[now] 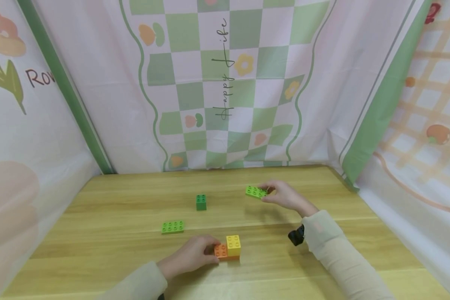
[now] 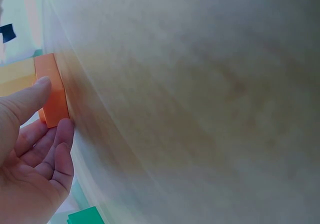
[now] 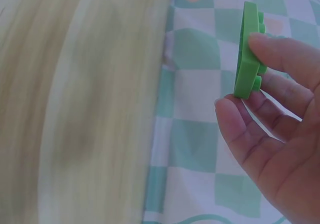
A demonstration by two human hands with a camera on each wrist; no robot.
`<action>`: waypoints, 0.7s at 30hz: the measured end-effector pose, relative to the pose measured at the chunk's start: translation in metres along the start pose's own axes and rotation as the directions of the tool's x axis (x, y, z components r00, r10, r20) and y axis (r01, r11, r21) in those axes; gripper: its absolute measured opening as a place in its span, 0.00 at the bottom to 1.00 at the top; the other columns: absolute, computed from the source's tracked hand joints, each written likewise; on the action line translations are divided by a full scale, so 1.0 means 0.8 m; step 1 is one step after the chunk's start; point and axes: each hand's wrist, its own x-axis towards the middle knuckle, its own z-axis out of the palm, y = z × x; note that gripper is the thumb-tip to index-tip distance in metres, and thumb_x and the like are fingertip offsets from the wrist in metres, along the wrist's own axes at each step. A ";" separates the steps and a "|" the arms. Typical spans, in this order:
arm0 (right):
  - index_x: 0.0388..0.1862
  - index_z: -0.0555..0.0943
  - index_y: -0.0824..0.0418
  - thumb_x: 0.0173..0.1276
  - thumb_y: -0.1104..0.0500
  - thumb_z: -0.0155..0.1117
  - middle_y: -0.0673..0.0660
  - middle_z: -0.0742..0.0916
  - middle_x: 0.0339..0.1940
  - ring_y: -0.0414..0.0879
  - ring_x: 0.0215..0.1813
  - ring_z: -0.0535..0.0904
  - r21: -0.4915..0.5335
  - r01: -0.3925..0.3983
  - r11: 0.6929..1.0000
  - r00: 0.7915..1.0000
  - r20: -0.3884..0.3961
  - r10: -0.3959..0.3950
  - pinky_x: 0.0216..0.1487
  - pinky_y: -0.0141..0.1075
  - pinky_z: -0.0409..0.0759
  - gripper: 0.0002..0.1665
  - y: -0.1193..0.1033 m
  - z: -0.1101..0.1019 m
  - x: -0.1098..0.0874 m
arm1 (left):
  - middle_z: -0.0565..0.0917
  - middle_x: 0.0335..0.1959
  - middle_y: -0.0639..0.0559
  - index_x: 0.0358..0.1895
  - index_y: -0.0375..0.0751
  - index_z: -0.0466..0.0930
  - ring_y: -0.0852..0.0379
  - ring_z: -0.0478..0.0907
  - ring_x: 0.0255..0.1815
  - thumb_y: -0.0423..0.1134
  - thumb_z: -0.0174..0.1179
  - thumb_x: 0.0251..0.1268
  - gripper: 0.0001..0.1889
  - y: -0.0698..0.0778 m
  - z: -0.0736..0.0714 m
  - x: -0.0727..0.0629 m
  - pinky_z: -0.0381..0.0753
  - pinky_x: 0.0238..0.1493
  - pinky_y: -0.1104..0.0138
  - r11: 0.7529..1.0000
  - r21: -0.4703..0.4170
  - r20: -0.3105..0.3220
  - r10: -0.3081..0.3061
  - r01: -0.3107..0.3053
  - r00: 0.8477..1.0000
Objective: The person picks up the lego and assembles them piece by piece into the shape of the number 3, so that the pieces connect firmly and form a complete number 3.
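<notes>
I judge assembly (alignment next): left hand (image 1: 193, 256) grips oblong orange plastic brick (image 1: 221, 251); right hand (image 1: 283, 195) pinches lime-green plastic plate (image 1: 253, 191) toward surface's (image 1: 135, 189) far edge.

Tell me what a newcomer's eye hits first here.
Probably the yellow block, stacked on the orange block low in the head view, where the left hand grips the orange one's free end. Next, the lime-green plate in the right hand, raised above the table farther back. Behind the table, the checkered cloth reading "Happy Life" fills the upper middle.
</notes>
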 end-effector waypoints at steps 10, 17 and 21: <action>0.53 0.76 0.69 0.60 0.63 0.65 0.59 0.80 0.46 0.53 0.45 0.74 -0.015 0.084 0.996 0.996 -0.011 -0.084 0.38 0.39 0.76 0.22 -0.018 -0.004 0.001 | 0.79 0.47 0.56 0.51 0.42 0.78 0.62 0.74 0.46 0.43 0.67 0.52 0.21 -0.001 0.000 0.000 0.74 0.48 0.66 1.000 0.007 -0.004 0.007 -0.007 1.000; 0.54 0.75 0.69 0.60 0.63 0.65 0.59 0.79 0.46 0.53 0.46 0.74 -0.026 0.088 0.996 0.996 -0.003 -0.088 0.38 0.38 0.78 0.22 -0.032 -0.005 0.000 | 0.79 0.47 0.56 0.51 0.42 0.78 0.62 0.74 0.46 0.43 0.66 0.53 0.21 0.001 -0.002 -0.001 0.74 0.47 0.66 1.000 0.012 -0.002 0.000 0.000 1.000; 0.53 0.75 0.69 0.60 0.64 0.64 0.59 0.79 0.46 0.53 0.46 0.74 -0.015 0.107 0.994 0.994 -0.001 -0.107 0.40 0.39 0.79 0.22 -0.042 -0.005 -0.001 | 0.79 0.47 0.56 0.51 0.41 0.78 0.62 0.74 0.46 0.43 0.66 0.53 0.21 0.002 -0.002 -0.001 0.74 0.48 0.66 1.000 0.009 0.000 -0.001 0.001 1.000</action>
